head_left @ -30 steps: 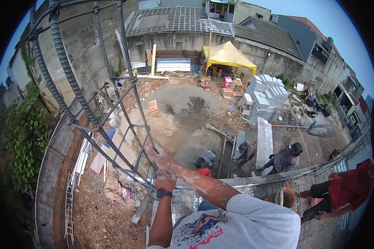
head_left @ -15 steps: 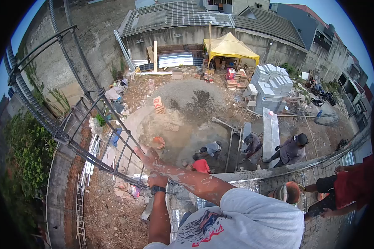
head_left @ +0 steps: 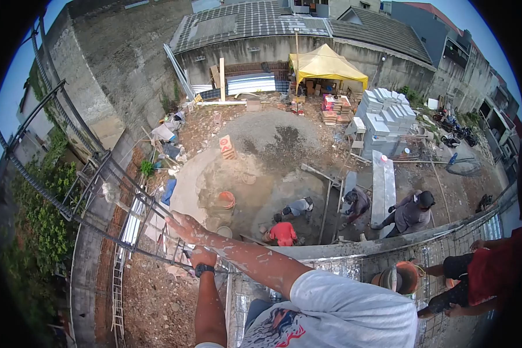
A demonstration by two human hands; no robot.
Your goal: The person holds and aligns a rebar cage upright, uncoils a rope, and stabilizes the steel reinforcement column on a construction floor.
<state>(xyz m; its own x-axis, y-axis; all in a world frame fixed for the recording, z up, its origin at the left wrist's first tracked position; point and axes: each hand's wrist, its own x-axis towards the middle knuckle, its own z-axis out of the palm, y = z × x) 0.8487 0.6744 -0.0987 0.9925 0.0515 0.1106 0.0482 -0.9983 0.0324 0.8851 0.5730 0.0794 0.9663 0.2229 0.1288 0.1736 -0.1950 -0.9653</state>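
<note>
A long cage of ribbed rebar point(head_left: 101, 155) with square stirrups slants from the upper left down to both my hands. My right hand point(head_left: 184, 227) is closed at the lower end of an upper bar. Below it and slightly right, my left hand point(head_left: 203, 256), with a dark watch at the wrist, is closed in a fist at the end of a lower bar. The fingers of my left hand are partly hidden. Grey splashes mark both forearms.
A co-worker in red point(head_left: 493, 269) stands at right beside buckets point(head_left: 409, 277) on a rebar mesh point(head_left: 441, 255). Several people work below, past the ledge edge point(head_left: 336, 250). Behind them are stacked pale blocks point(head_left: 383, 119) and a yellow canopy point(head_left: 327, 62). A ladder point(head_left: 117, 296) lies lower left.
Both my hands and the cage's near end have moved left, and the cage's far end has swung down and left. The co-worker in red stays beside the buckets.
</note>
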